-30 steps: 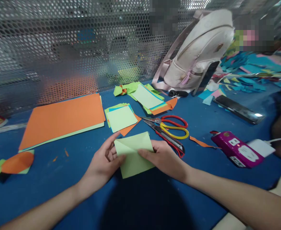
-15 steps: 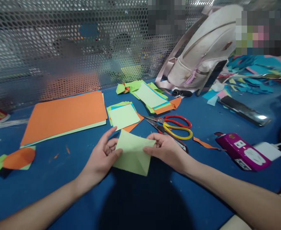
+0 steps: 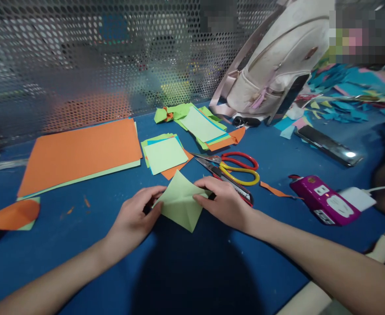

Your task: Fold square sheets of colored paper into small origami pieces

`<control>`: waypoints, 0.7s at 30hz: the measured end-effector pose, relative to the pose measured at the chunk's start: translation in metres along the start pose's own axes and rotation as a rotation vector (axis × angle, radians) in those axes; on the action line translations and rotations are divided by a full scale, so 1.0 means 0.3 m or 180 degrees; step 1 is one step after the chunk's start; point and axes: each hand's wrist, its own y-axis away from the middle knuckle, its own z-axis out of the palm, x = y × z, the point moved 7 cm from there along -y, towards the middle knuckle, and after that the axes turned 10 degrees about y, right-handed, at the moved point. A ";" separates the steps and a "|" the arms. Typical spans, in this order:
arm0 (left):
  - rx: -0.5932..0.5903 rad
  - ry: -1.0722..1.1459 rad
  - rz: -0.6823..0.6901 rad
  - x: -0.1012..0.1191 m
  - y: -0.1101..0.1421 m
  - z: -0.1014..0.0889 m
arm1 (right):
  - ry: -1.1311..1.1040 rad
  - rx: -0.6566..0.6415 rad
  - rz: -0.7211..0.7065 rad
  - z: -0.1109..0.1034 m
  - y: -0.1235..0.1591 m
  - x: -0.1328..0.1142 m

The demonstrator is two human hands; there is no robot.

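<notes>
A pale green square of paper (image 3: pixel 182 203) with crease lines is held between my two hands, one corner pointing toward me. My left hand (image 3: pixel 136 214) pinches its left corner between thumb and fingers. At the opposite corner, my right hand (image 3: pixel 223 201) has its thumb and fingers closed on the paper. Just beyond lies a stack of square papers (image 3: pixel 166 155), pale green on top. Scissors (image 3: pixel 240 166) with red and yellow handles lie past my right hand, next to a box cutter (image 3: pixel 236 188) that this hand partly hides.
Large orange sheets (image 3: pixel 80 153) lie at the left, near an orange oval cutout (image 3: pixel 16 214). Rectangular paper strips (image 3: pixel 203 124) rest at the back by a backpack (image 3: pixel 271 74). On the right are a purple power strip (image 3: pixel 325 201), a dark phone (image 3: pixel 328 144) and blue paper scraps (image 3: pixel 343 109).
The green paper has turned in my hands, from edge-on to corner toward me, and now bends along its creases. Both hands have shifted their grip to its side corners.
</notes>
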 end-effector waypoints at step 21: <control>-0.0836 -0.1121 0.1449 0.065 0.030 0.033 | 0.1101 -0.0170 -0.0894 0.021 0.031 -0.029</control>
